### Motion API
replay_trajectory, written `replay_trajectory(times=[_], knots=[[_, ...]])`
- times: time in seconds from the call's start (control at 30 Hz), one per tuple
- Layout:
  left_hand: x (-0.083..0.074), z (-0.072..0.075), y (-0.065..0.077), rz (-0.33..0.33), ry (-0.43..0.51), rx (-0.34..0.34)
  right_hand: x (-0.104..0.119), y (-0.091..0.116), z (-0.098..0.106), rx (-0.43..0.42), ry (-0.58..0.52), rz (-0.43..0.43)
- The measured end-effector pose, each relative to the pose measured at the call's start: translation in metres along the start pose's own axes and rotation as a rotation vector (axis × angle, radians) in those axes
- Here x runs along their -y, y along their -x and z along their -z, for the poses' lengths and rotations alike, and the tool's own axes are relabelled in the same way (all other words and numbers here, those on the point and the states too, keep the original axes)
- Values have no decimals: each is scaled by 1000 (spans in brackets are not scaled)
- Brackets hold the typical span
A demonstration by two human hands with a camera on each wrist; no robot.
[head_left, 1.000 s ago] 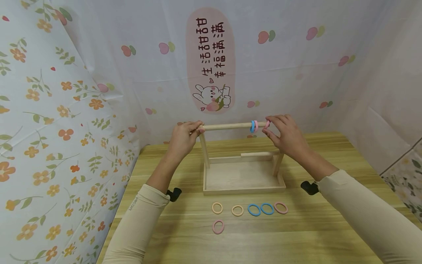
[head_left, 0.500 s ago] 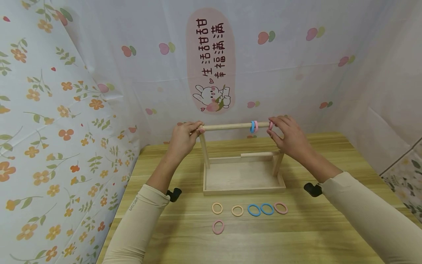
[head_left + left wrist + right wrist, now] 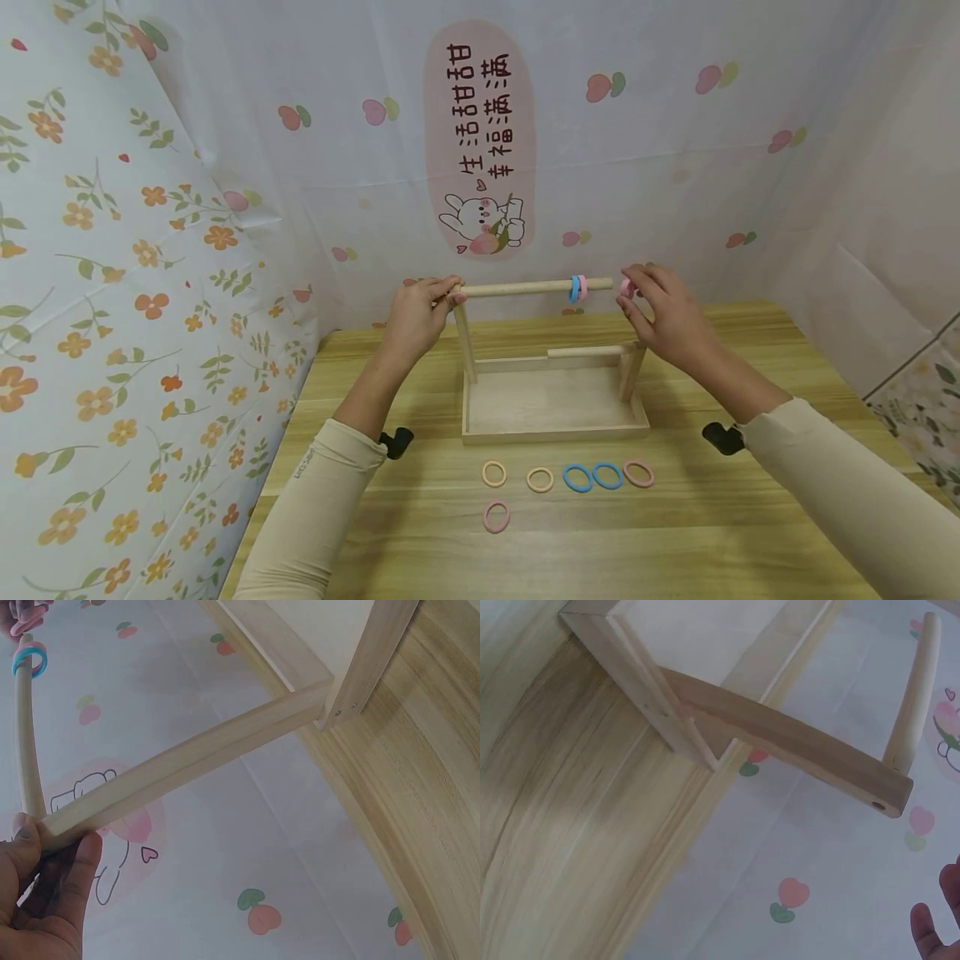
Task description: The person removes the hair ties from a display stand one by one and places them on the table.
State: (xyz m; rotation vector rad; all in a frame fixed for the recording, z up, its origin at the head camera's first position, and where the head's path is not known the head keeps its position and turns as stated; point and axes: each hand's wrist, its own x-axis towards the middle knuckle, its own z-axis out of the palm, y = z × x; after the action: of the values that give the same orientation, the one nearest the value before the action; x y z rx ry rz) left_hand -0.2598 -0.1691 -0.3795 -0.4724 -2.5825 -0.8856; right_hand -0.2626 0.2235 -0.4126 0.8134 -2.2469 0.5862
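A wooden rack has a shallow tray (image 3: 555,434) with two posts, each bearing a sideways rod. My left hand (image 3: 417,312) grips the top of the taller left post (image 3: 187,765), thumb and fingers around its end. On the upper rod (image 3: 517,288) hang a blue ring (image 3: 574,289) and a pink ring (image 3: 582,287), side by side near its right end. Just beyond that free end, my right hand (image 3: 667,312) pinches another pink ring (image 3: 627,287), apart from the rod. In the right wrist view only some fingertips (image 3: 924,930) show, and the ring is out of sight.
A lower rod (image 3: 588,351) points left from the shorter right post (image 3: 795,739). In front of the tray lie yellow rings (image 3: 494,473), blue rings (image 3: 578,477) and pink rings (image 3: 639,473) on the wooden table (image 3: 570,558). A patterned cloth (image 3: 322,192) hangs behind.
My right hand has drawn rightward with its pink ring, from around the upper rod's end to just past it. The left hand and the two rings on the rod stay put.
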Motion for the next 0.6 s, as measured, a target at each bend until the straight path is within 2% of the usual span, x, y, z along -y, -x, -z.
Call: replay_trajectory(times=[0.2, 0.6], knots=[[0, 0, 0, 3, 8, 3, 0, 4, 1, -1, 16, 2], [-1, 0, 0, 6, 9, 10, -1, 6, 3, -15, 30, 66]])
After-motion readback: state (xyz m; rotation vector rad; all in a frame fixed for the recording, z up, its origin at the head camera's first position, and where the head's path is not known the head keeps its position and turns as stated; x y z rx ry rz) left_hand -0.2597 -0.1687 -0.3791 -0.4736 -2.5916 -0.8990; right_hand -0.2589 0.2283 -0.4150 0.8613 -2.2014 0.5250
